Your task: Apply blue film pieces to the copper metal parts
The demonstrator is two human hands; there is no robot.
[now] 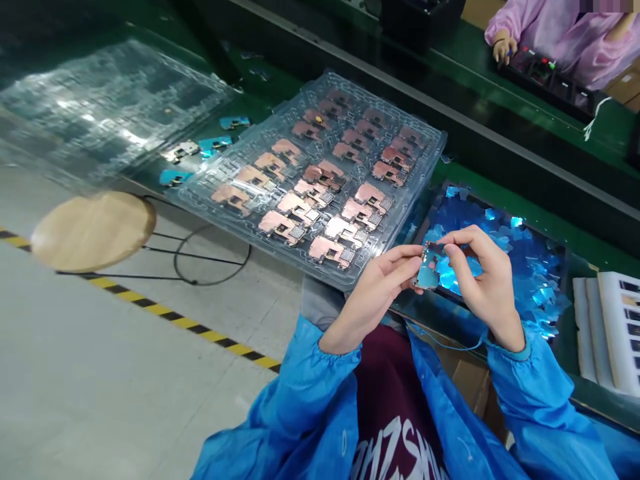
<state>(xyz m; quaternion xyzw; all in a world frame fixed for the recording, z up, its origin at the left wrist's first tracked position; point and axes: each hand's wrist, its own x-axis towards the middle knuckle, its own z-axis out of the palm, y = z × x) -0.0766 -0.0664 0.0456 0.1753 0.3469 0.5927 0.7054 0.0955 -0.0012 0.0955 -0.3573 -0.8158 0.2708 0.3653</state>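
1. Floor (100, 367), lower left of the frame, which I see crossed by yellow-and-black tape (175, 323).
2. Green bench (500, 175), running diagonally from upper left to right.
3. Clear tray (430, 143), centre, holding rows of copper-topped boards (330, 250); I count none out, as the far rows blur.
4. Plastic sheet (105, 100), upper left, with small blue-filmed parts (175, 177) lying near its lower edge.
5. Black tray (435, 200), right of centre, filled with blue foil (495, 233).
6. Stool (93, 231), left of the clear tray.
7. White stack (615, 333), at the right edge.
8. Co-worker's hand (505, 48), upper right, with a pink sleeve (550, 33), resting beside a black fixture (545, 80).
9. Left hand (375, 293) and right hand (485, 287), in blue sleeves (530, 373), lower centre, raised over the near edge of the black tray.
10. Board (427, 267), between the hands, tilted and blue-filmed. I read the left fingers (405, 257) closed on its left edge, and the right fingertips (447, 250) pinching its upper right corner.
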